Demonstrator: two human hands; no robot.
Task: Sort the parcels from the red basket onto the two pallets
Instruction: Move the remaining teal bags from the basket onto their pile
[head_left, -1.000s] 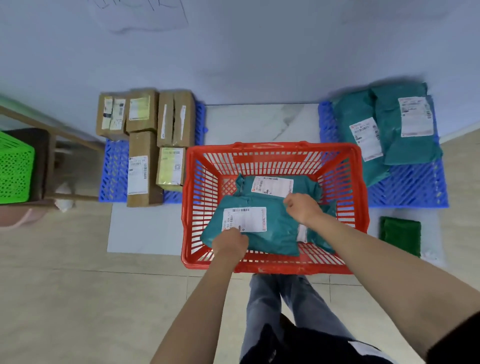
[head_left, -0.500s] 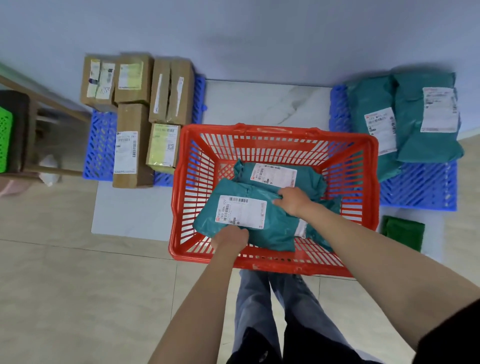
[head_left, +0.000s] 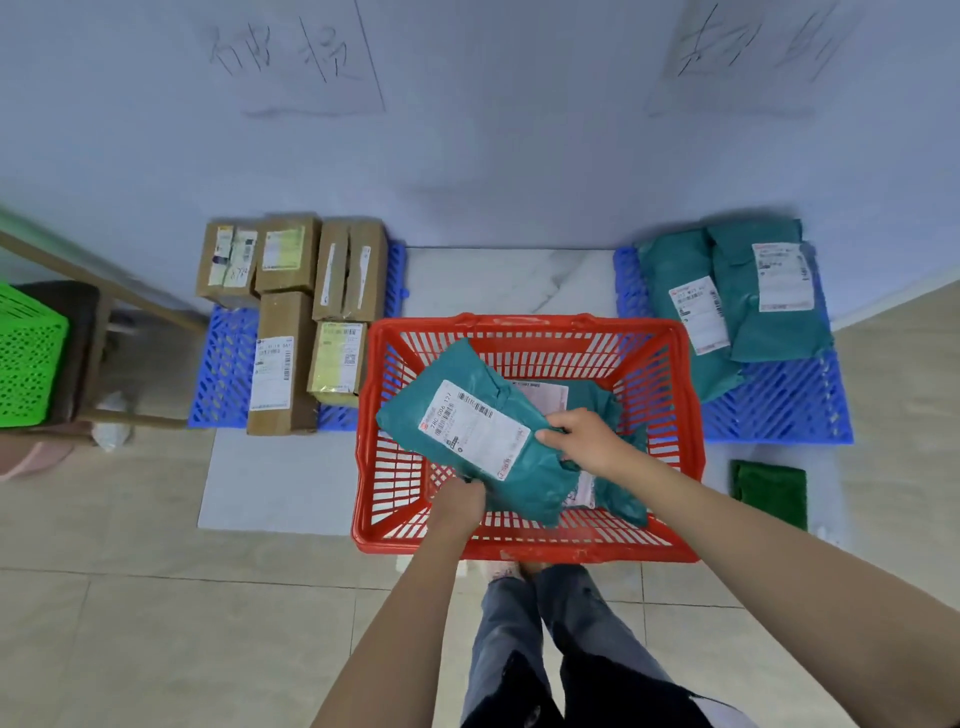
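Note:
A red basket (head_left: 670, 358) stands on the floor in front of me. Both hands hold a teal bagged parcel (head_left: 441, 395) with a white label, raised and tilted above the basket. My left hand (head_left: 457, 506) grips its near edge; my right hand (head_left: 582, 441) grips its right side. Another teal parcel (head_left: 613, 410) lies underneath in the basket, partly hidden. The left blue pallet (head_left: 223, 364) carries several cardboard boxes (head_left: 283, 364). The right blue pallet (head_left: 779, 405) carries teal bags (head_left: 737, 291).
A green crate (head_left: 28, 358) sits on a wooden stool at the far left. A dark green pad (head_left: 771, 491) lies on the floor right of the basket. The wall with handwritten signs runs behind both pallets. My legs stand just behind the basket.
The top teal parcel has been lifted off the lower one and tilted up toward the left, held by both hands. The camera view has tipped upward.

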